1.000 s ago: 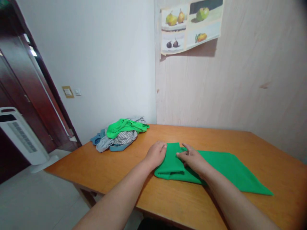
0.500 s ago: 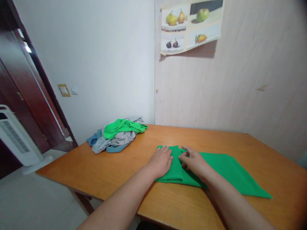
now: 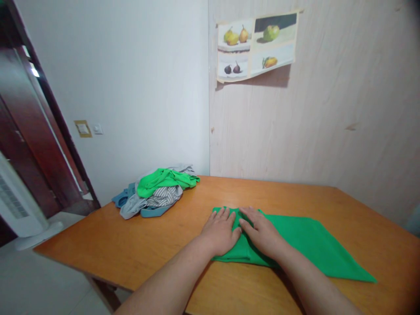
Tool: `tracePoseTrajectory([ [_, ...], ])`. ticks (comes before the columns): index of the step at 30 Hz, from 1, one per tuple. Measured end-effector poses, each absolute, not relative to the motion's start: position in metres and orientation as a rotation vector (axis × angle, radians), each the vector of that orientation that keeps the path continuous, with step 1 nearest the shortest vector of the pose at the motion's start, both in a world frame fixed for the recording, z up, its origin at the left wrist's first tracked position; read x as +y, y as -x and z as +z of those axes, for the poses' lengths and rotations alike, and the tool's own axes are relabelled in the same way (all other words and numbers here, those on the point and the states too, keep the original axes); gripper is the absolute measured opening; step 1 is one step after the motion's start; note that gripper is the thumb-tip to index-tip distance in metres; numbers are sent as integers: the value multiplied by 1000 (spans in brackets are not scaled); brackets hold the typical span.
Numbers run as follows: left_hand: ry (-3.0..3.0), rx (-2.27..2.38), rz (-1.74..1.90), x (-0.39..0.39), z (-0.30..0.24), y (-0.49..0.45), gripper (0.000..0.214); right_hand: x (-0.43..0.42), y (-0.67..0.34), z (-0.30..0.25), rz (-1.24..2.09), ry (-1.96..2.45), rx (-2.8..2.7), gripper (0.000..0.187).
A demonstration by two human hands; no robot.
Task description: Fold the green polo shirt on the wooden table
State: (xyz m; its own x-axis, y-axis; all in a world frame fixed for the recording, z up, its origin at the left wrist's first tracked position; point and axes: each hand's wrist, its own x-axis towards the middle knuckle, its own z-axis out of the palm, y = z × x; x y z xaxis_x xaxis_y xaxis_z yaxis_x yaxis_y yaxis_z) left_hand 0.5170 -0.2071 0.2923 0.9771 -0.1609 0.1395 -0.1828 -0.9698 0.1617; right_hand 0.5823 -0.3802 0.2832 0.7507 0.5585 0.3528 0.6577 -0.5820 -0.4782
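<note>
A green garment (image 3: 305,240) lies on the wooden table, partly folded; its left end is doubled over into a thicker layer, and its right end tapers to a point. My left hand (image 3: 221,232) rests flat on the folded left end, fingers stretched forward. Just to its right, my right hand (image 3: 260,232) lies on the cloth with its fingers extended and thumb apart. The two thumbs are close together over the fold. Part of the cloth is hidden under both hands and the right forearm.
At the table's back left sits a rumpled pile of clothes (image 3: 157,190), bright green, striped, grey and blue. The wooden table (image 3: 157,245) stands against the wall. A white upright appliance (image 3: 19,201) is on the floor at left. A fruit poster (image 3: 256,48) hangs on the wall.
My right hand has shifted left onto the folded part, its curled fingers now straightened. The left hand stays on the fold, its thumb spread further right. The view has tilted up slightly.
</note>
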Motion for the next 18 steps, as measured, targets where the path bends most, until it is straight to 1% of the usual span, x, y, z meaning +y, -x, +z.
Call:
tracePoseTrajectory([
  [4, -2958, -254, 156, -207, 292, -516, 74, -380, -580, 282, 1, 2523, -891, 55],
  [7, -2965, -243, 128, -208, 294, -515, 74, -381, -579, 283, 78, 2592, -883, 55],
  [13, -2963, -259, 81, -208, 296, -513, 76, -383, -581, 284, 105, 2647, -892, 54],
  [18, -2983, -261, 87, -209, 293, -513, 79, -383, -582, 282, 43, 2611, -891, 53],
])
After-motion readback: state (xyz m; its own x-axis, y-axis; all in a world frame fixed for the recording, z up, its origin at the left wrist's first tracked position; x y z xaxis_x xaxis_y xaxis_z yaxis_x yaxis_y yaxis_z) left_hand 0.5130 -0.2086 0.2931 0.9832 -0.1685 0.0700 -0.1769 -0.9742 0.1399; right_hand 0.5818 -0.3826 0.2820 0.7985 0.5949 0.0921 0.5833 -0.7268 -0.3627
